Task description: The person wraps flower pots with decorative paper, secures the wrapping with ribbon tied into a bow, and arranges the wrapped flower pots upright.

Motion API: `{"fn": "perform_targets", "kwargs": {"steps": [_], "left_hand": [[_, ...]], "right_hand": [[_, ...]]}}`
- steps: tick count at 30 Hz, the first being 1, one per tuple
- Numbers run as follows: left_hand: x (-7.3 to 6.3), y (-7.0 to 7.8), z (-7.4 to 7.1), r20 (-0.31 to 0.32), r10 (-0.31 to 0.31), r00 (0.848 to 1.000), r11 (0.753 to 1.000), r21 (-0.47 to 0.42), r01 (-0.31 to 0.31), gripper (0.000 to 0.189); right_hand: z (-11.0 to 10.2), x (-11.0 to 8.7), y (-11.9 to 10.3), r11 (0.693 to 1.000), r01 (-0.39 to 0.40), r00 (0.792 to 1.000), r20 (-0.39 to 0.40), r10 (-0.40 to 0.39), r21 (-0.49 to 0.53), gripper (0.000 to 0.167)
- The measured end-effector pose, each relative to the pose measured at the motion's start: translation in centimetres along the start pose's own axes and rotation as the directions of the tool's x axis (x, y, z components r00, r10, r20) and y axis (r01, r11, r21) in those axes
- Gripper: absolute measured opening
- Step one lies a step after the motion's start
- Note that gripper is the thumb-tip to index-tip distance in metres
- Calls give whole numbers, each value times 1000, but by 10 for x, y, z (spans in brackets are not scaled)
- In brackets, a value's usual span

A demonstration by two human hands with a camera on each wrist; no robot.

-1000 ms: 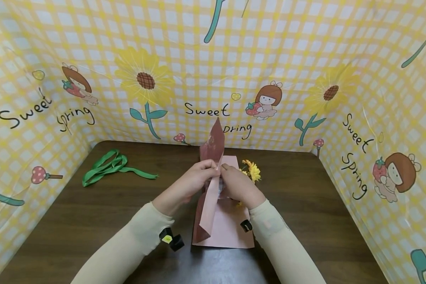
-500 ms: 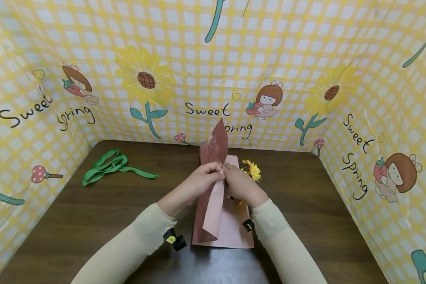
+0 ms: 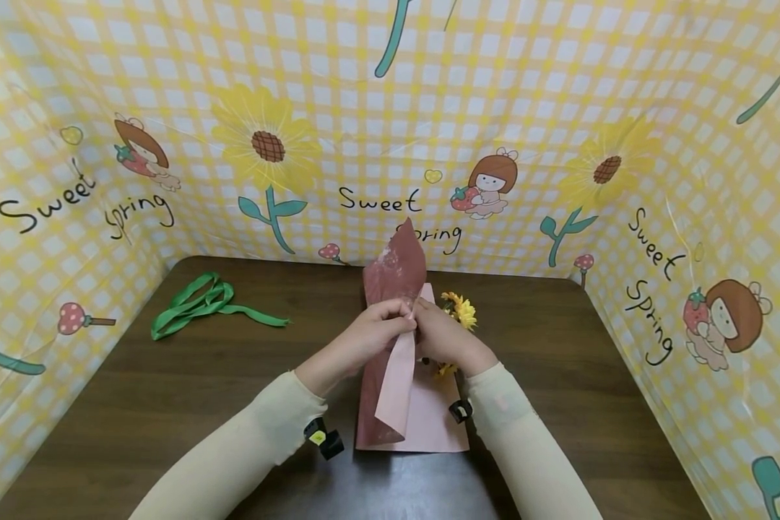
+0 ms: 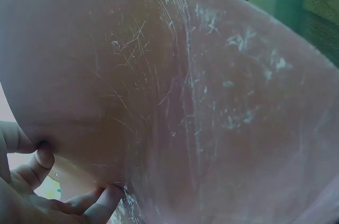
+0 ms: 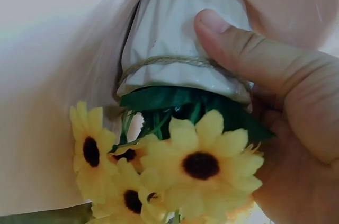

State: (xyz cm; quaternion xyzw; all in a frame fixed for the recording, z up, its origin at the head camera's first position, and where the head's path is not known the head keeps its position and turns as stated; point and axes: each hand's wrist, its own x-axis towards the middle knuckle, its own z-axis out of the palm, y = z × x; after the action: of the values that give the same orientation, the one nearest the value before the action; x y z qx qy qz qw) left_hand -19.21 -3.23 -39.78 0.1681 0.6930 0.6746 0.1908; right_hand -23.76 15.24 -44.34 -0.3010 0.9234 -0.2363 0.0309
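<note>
My left hand [image 3: 370,332] pinches the raised edge of a pink wrapping paper [image 3: 393,390], whose darker, scuffed side faces left. In the left wrist view, fingertips [image 4: 106,203] press into the curved paper. Close beside it, my right hand [image 3: 451,336] holds a small white ribbed flowerpot [image 5: 180,28] with twine round it, the thumb lying along its side. Yellow artificial flowers [image 5: 201,166] with dark centres and green leaves come out of the pot. From the head view the pot is hidden by the right hand and paper; some blossoms [image 3: 461,310] show at the right.
A loosely looped green ribbon [image 3: 201,307] lies at the left of the dark wooden table [image 3: 559,404]. Yellow checked cloth [image 3: 364,144] with printed flowers and figures walls in the back and both sides. The paper's lower sheet [image 3: 438,426] rests flat on the table.
My left hand has drawn the paper's raised edge to the right, so more of its darker side shows. My right hand has shifted slightly right and keeps its hold on the flowerpot.
</note>
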Motion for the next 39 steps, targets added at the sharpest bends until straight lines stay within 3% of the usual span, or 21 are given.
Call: {"fn": "perform_targets", "kwargs": {"steps": [5,11,18,34,39], "left_hand": [[3,-1,2,-5,23,1000,999,31,-23,15],[6,-1,5,-19,60,998,995,83,-58,15],[6,-3,7,-55,103,993,972,217,-89,14],[6,-15,2,-43,155,987,938,320,-133,14],[6,-17,1,-7,159,987,938,312,-149,15]], "right_hand": [[0,0,3,997,-5,1000,6,5,81,67],[1,1,8,996,-3,1000,12,2,89,64],[3,1,11,996,9,1000,-4,-9,90,52],[5,3,12,986,7,1000,-3,-7,168,48],[6,1,14,982,14,1000,-11,-12,189,22]]}}
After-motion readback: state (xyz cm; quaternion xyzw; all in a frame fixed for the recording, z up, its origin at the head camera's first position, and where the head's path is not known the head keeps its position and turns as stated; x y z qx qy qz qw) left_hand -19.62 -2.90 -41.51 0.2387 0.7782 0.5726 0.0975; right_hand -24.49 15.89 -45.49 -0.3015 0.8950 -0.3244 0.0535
